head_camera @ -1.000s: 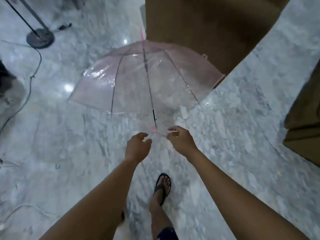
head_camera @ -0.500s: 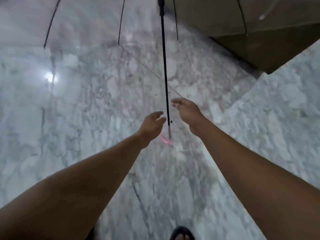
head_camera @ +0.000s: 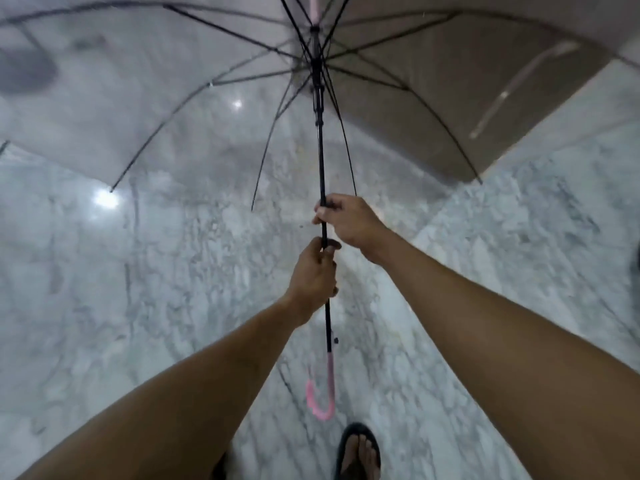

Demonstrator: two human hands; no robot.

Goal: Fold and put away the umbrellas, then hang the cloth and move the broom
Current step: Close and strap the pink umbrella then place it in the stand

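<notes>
Hands grip the black shaft (head_camera: 322, 168) of the open transparent umbrella (head_camera: 138, 109), left hand (head_camera: 313, 277) just below right hand (head_camera: 348, 220).

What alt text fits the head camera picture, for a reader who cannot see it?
Two hands grip the black shaft of an open clear umbrella, the right hand above the left hand. Its pink hooked handle hangs low over a marble floor, near a sandalled foot.
</notes>
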